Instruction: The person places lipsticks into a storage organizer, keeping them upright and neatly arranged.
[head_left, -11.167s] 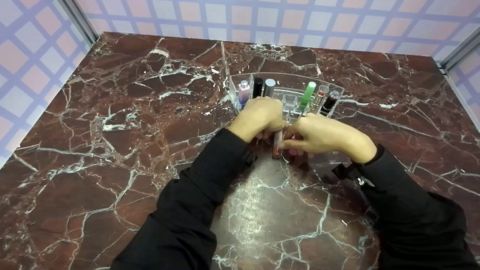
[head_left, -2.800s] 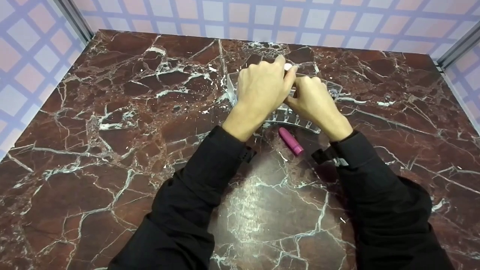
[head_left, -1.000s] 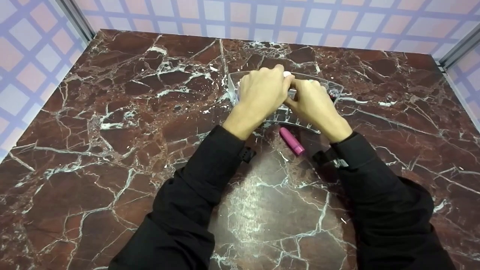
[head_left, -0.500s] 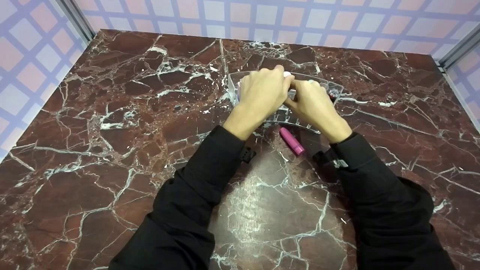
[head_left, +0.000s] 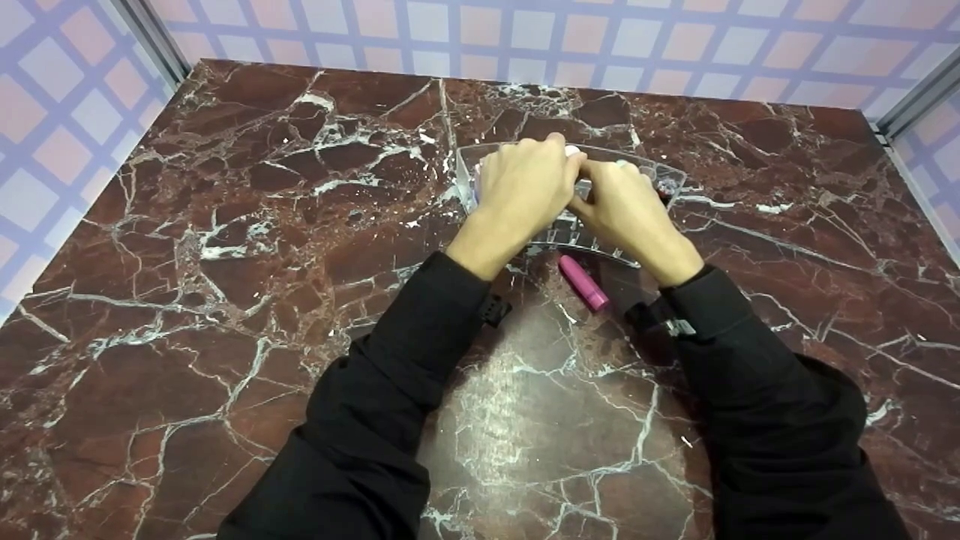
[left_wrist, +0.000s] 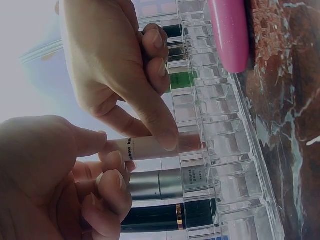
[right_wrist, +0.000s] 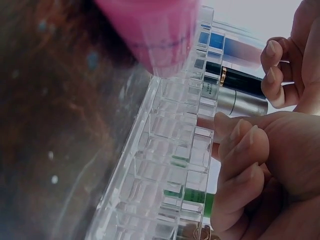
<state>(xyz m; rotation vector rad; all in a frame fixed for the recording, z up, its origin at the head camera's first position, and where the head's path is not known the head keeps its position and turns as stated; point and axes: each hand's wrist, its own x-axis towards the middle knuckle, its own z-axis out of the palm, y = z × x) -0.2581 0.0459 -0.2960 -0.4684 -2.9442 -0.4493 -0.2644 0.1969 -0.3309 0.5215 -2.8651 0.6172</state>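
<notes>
My two hands meet over a clear acrylic organizer [head_left: 670, 178] at the middle back of the table. My left hand [head_left: 559, 154] pinches the upper end of a pale lip gloss tube [left_wrist: 145, 148]. My right hand [head_left: 600, 176] grips the same tube lower down, thumb [left_wrist: 162, 135] laid along it. The tube's lower end stands inside one cell of the organizer [left_wrist: 225, 150]. A pink lipstick [head_left: 583, 283] lies on the table just in front of the organizer, between my wrists.
A silver tube [left_wrist: 165, 184], a black tube with a gold band [left_wrist: 172, 215] and a green one [left_wrist: 181, 80] stand in neighbouring cells. The dark red marble table [head_left: 225, 262] is walled by checked panels at the back and sides.
Over the last seconds both hands came down with the tube from above the organizer into a cell. In the last half second almost nothing moved.
</notes>
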